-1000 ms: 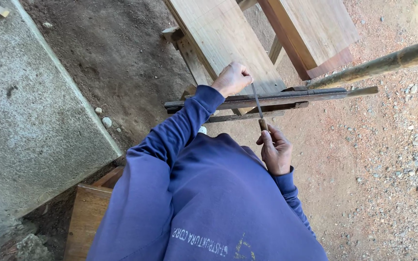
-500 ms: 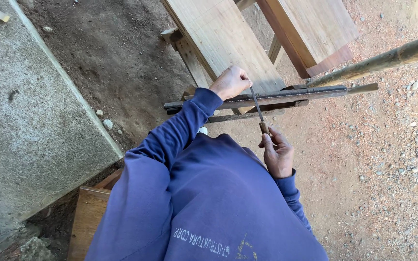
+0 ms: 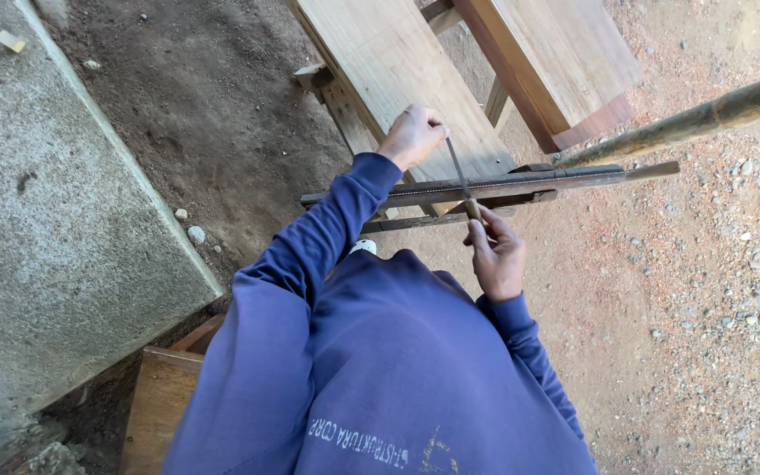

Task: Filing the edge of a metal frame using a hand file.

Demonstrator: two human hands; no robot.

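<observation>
A thin metal file with a wooden handle lies across the toothed edge of a saw blade clamped between long dark wooden strips. My left hand pinches the file's far tip above a pale plank. My right hand grips the file's handle on the near side of the blade. Both arms wear blue sleeves.
A pale wooden bench plank and a second thick board stand ahead. A round pole slants in from the right. A concrete slab lies to the left, gravel ground to the right, a brown board at my feet.
The file and both hands have slid slightly forward and back along the blade; the view shifted a little. The grips are unchanged.
</observation>
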